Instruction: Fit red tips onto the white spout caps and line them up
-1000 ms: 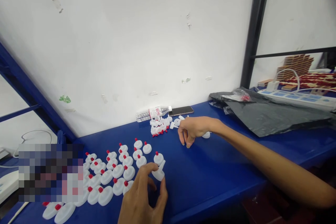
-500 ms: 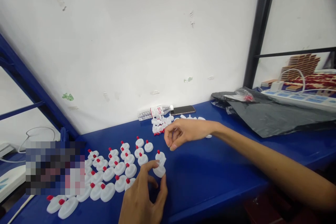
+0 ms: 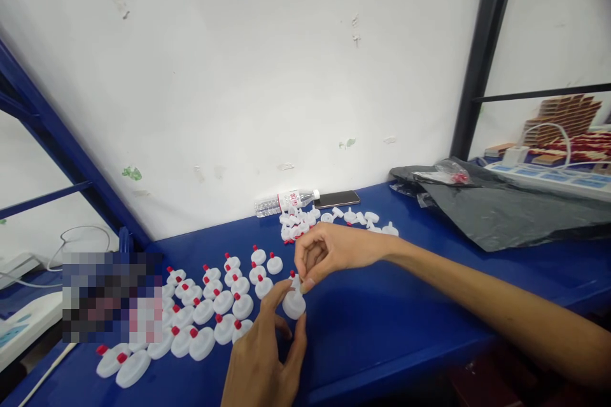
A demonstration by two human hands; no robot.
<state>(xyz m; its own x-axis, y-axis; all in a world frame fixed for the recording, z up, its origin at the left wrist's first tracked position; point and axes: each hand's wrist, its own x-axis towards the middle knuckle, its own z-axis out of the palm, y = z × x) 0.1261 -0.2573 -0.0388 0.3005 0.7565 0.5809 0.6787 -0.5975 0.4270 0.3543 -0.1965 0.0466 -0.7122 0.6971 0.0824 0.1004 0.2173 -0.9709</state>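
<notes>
My left hand (image 3: 270,343) grips a white plastic nozzle cap (image 3: 293,305) by its round base between thumb and index finger, spout upward. The fingers of my right hand (image 3: 317,257) are pinched together right at the tip of that spout. What they hold, if anything, is hidden. Just behind, a red tip (image 3: 293,274) shows between the hands; its lower part is covered. To the left stand several rows of white nozzle caps with red tips (image 3: 201,343), bases down on the blue table (image 3: 382,331).
A heap of white nozzle caps (image 3: 298,219) lies behind my right hand, with more loose ones (image 3: 372,217) to its right. Against the wall are a water bottle (image 3: 286,200) and a phone (image 3: 338,199). A dark plastic bag (image 3: 496,210) and a power strip (image 3: 554,178) lie at the right.
My right hand has come down and inward, so its pinched fingers now meet the spout of the cap in my left hand. The view has shifted slightly.
</notes>
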